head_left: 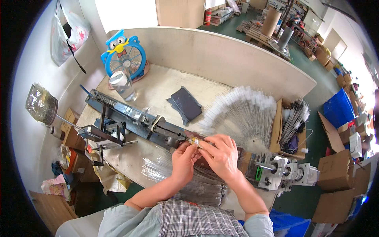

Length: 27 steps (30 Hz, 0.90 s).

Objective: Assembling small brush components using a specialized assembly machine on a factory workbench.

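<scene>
In the head view, the left hand (184, 160) and the right hand (221, 155) are both closed on a small brass-coloured piece (194, 141), just above the dark machine rail (130, 116). Behind it, white-tipped wires (241, 114) spread like a fan. A dark pad (186, 103) and a blue fan (124, 55) stand farther back on the table (158, 85).

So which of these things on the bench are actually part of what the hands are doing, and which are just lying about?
In use:
left hand
right hand
small brass-coloured piece pinched between them
long blue metal jig
fan of white-tipped wires

Lying about:
owl-shaped blue fan
plastic bottle
dark flat pouch
cardboard boxes
</scene>
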### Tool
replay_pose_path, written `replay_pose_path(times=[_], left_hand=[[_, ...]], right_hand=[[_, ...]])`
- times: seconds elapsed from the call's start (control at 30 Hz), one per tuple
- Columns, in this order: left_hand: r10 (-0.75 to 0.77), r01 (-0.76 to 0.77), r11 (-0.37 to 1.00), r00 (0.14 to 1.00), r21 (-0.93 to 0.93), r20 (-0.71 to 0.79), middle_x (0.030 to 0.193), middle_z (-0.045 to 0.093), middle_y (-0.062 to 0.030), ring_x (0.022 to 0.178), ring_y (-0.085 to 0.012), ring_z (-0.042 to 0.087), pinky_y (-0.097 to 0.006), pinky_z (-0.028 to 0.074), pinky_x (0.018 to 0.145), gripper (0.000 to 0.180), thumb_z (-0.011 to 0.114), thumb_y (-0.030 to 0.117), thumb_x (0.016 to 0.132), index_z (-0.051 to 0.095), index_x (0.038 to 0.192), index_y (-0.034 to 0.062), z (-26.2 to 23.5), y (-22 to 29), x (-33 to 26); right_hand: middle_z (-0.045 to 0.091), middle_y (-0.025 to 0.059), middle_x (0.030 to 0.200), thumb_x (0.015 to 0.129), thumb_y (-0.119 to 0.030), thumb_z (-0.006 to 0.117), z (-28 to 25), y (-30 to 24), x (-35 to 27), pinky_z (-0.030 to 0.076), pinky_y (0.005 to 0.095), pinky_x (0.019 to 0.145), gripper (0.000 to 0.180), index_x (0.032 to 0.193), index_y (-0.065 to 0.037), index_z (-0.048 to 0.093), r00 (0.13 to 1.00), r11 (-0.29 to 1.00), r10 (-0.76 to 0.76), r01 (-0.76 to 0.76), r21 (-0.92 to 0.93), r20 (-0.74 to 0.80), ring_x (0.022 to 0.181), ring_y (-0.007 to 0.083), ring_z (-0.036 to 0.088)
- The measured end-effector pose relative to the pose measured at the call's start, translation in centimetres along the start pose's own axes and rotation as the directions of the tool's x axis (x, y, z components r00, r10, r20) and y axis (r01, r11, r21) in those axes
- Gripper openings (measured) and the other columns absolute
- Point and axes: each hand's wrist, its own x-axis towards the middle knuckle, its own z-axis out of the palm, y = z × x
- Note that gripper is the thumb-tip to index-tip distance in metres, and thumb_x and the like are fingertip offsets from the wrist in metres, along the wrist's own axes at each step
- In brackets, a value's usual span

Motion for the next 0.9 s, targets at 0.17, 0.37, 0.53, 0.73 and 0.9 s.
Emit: replay_pose_path(times=[0.17,0.37,0.53,0.73,0.9], left_hand=[[-0.018,0.018,1.0,1.0,-0.009,-0.017,0.094,0.063,-0.0051,0.083,-0.0135,0.063,-0.029,0.05,0.074,0.006,0.057,0.008,0.088,0.057,0.094,0.0052,-0.5,0.2,0.3],[-0.043,0.044,0.993,0.999,-0.114,0.007,0.095,0.063,-0.0043,0.086,-0.0137,0.061,-0.03,0.048,0.078,0.01,0.054,0.014,0.09,0.057,0.096,0.0058,-0.2,-0.1,-0.1],[-0.068,0.065,0.989,0.998,-0.135,-0.014,0.095,0.062,-0.0037,0.088,-0.0142,0.06,-0.031,0.048,0.079,0.013,0.052,0.016,0.091,0.057,0.097,0.0061,-0.5,0.2,0.0],[-0.051,0.052,0.991,0.999,-0.123,0.011,0.095,0.063,-0.0032,0.087,-0.0132,0.061,-0.029,0.048,0.078,0.011,0.052,0.012,0.091,0.058,0.098,0.0056,-0.3,0.4,-0.2],[-0.035,0.037,0.995,0.999,-0.087,0.03,0.094,0.062,-0.003,0.088,-0.013,0.061,-0.029,0.048,0.078,0.006,0.053,0.009,0.09,0.057,0.094,0.0074,-0.2,0.3,-0.2]], right_hand=[[0.061,-0.0008,0.094,0.069,-0.015,0.072,0.5,-0.4,0.6,0.044,0.0361,0.077,0.03,0.098,-0.015,0.067,0.998,0.999,-0.045,0.045,0.006,0.035,0.093,0.0207,0.056],[0.063,0.0012,0.095,0.068,-0.015,0.073,0.2,-0.4,0.5,0.045,0.0363,0.078,0.027,0.095,-0.012,0.069,0.998,0.999,-0.022,0.019,0.048,0.059,0.094,0.0224,0.057],[0.064,0.0026,0.094,0.067,-0.015,0.074,0.6,-0.6,0.6,0.045,0.0364,0.078,0.026,0.093,-0.01,0.07,1.0,0.999,-0.009,0.008,0.05,0.014,0.093,0.0232,0.058],[0.064,0.0031,0.093,0.066,-0.014,0.075,0.6,-0.9,0.4,0.045,0.0358,0.078,0.026,0.091,-0.01,0.07,0.999,1.0,0.012,-0.012,0.012,0.033,0.092,0.0231,0.058],[0.064,0.0025,0.093,0.066,-0.013,0.075,0.6,-0.7,0.2,0.045,0.0354,0.078,0.026,0.092,-0.01,0.07,1.0,1.0,0.003,-0.003,0.009,0.006,0.092,0.0231,0.058]])
